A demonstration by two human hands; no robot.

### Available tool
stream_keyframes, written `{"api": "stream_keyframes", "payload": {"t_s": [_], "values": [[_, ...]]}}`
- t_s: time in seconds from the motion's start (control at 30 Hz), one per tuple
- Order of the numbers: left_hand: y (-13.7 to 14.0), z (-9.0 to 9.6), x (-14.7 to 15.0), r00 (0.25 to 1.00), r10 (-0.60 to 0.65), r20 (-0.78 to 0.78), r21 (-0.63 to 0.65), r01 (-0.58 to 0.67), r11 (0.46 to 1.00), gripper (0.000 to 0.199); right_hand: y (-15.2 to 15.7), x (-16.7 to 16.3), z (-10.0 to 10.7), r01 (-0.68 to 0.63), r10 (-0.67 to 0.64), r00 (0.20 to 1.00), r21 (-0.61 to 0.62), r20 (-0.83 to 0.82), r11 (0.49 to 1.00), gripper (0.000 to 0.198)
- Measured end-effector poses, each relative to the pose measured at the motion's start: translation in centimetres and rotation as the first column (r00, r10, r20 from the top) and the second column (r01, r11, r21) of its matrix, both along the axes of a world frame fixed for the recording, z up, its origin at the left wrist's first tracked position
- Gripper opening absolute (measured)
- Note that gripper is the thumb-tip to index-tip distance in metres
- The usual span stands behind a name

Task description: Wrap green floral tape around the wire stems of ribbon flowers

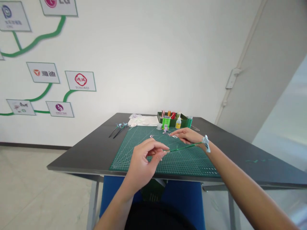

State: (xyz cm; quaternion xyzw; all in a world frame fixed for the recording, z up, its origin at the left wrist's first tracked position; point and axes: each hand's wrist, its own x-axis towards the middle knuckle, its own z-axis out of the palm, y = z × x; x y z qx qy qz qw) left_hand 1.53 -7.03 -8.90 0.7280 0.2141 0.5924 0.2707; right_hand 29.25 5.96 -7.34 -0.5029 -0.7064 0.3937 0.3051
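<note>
My left hand (148,156) is closed in a pinch on the bare lower end of a green-wrapped flower stem (183,148). This stem runs to the right, and a pale blue flower (206,143) at its far end shows in front of my right forearm. Farther forward, my right hand (187,135) reaches over the cutting mat (144,142), fingers stretched out. Its fingertips are at the white-handled scissors (174,136) on the mat; whether they touch is hard to tell. A small purple piece (165,129) lies by the scissors, and a pinkish piece (151,136) farther left.
Two blue flowers on dark stems (120,129) lie at the table's left. Behind the mat stand a green can (166,122), a glue bottle (178,122), a white spool (159,126) and a dark green box (184,121) of spools. White sheets (146,120) lie at the back.
</note>
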Motion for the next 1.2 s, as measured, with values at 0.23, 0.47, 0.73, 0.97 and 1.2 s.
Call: {"api": "stream_keyframes", "payload": {"t_s": [0.23,0.47,0.73,0.97,1.2], "values": [[1.1,-0.3,0.2,0.970,-0.143,0.196,-0.256,0.191,0.948,0.013,-0.6,3.2,-4.1,0.093,-0.094,0.996,-0.031,-0.014,0.995,0.068],[2.6,-0.8,0.8,0.893,-0.235,0.384,-0.420,0.396,0.816,0.019,-1.3,6.4,-5.3,0.306,-0.307,0.951,-0.039,-0.024,0.951,0.054],[4.6,-2.1,0.5,0.844,-0.242,0.479,-0.491,0.486,0.724,0.027,-2.6,11.5,-4.9,0.747,-0.745,0.657,0.036,0.119,0.664,0.027],[4.6,-2.1,0.1,0.864,-0.195,0.465,-0.474,0.429,0.769,0.025,-8.2,10.4,-2.0,0.872,-0.948,0.300,0.371,0.108,0.318,0.014],[2.0,-0.6,0.3,0.934,-0.128,0.333,-0.423,0.270,0.865,0.018,-15.5,-1.2,-2.4,0.701,-0.703,0.675,0.492,-0.226,0.516,0.037]]}}
